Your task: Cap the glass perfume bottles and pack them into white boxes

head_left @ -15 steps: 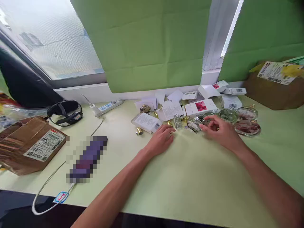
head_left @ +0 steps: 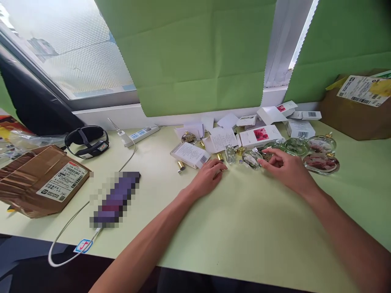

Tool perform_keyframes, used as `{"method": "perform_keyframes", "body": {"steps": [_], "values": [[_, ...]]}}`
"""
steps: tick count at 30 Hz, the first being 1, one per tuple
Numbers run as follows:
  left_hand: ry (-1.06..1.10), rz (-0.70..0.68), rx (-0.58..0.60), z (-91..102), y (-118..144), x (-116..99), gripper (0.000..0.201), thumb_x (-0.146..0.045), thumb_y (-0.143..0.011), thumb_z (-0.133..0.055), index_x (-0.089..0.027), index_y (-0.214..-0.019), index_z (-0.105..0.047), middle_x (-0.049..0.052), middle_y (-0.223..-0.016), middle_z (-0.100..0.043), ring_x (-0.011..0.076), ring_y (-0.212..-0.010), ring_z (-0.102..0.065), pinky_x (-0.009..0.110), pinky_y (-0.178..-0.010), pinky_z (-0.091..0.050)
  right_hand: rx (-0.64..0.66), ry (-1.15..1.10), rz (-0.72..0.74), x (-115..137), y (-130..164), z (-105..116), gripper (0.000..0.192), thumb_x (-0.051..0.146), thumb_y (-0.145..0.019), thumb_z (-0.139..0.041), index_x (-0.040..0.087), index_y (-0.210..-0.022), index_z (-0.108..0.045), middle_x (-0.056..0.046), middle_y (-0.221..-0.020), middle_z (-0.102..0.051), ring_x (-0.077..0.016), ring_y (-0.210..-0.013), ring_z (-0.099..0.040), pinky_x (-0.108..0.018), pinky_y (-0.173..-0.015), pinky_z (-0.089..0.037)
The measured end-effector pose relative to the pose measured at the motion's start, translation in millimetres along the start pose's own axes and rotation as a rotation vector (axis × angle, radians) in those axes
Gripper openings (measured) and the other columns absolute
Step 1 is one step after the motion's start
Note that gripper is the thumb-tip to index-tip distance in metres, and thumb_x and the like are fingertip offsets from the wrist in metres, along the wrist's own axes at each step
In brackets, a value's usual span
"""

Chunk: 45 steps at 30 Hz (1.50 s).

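Table: you're sitting at a pale green table, bare in the near half, with all the clutter pushed toward the window side.
Room: green paper sheets are hanging over a frosted window, and a white sill is running along the back edge of the table.
Left hand: your left hand is lying palm down, fingers loosely spread, gripping nothing; its fingertips are ending just beside a small gold cap and a flat white box with a barcode.
Right hand: your right hand is half curled, fingertips touching something small and dark next to a little clear bottle. Can't tell if you're actually pinching it or just poking it.
Bottle pile: the small glass bottles and gold caps are sitting between your two hands, with round flat glass bottles just past your right hand.
Boxes: a white carton with a pink flower and more white cartons are lying behind the bottles, near the sill.
Left side: a taped cardboard parcel, a black strap thing, a white power strip and a white cable are spread well apart from your hands.
Far right: a brown shipping box is sitting in the corner.
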<state>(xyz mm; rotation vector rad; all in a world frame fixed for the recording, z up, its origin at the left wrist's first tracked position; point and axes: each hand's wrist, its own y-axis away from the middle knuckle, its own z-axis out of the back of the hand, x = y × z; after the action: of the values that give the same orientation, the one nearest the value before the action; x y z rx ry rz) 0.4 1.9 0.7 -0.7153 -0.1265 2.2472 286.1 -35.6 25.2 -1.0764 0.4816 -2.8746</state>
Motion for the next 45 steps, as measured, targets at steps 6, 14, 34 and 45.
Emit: {"method": "perform_keyframes", "body": {"steps": [6,14,34,45], "values": [[-0.003,0.025,0.021,0.9,-1,-1,0.022,-0.021,-0.098,-0.043,-0.023,-0.111,-0.061,0.007,-0.116,-0.061,0.0218,-0.111,-0.058,0.039,-0.101,-0.047,0.008,0.019,-0.008,1,1,-1,0.047,0.060,-0.085,-0.061,0.024,-0.113,-0.068,0.002,-0.064,-0.068,-0.0168,-0.057,-0.059,-0.029,-0.060,-0.043],[-0.010,0.048,0.041,4.5,-1,-8,0.018,-0.030,-0.097,-0.049,-0.023,-0.107,-0.063,0.007,-0.116,-0.060,0.0226,-0.113,-0.055,0.040,-0.102,-0.044,0.045,0.029,-0.011,4,1,-3,0.049,0.060,-0.086,-0.060,0.023,-0.118,-0.067,0.001,-0.064,-0.069,-0.0181,-0.058,-0.060,-0.031,-0.061,-0.044],[0.011,0.043,0.044,4.0,-1,-7,0.019,-0.036,-0.097,-0.051,-0.023,-0.105,-0.064,0.007,-0.115,-0.060,0.0228,-0.112,-0.055,0.040,-0.102,-0.044,0.065,0.045,-0.041,2,2,-13,0.057,0.057,-0.088,-0.057,0.019,-0.129,-0.063,0.000,-0.067,-0.071,-0.0200,-0.063,-0.062,-0.032,-0.066,-0.046],[-0.027,0.060,-0.009,2.4,0,-7,0.015,-0.029,-0.097,-0.051,-0.024,-0.104,-0.062,0.006,-0.115,-0.061,0.0213,-0.113,-0.057,0.039,-0.102,-0.044,0.046,-0.039,-0.012,10,6,-11,0.050,0.055,-0.090,-0.057,0.024,-0.129,-0.056,0.004,-0.063,-0.066,-0.0175,-0.057,-0.056,-0.031,-0.062,-0.045]]}}
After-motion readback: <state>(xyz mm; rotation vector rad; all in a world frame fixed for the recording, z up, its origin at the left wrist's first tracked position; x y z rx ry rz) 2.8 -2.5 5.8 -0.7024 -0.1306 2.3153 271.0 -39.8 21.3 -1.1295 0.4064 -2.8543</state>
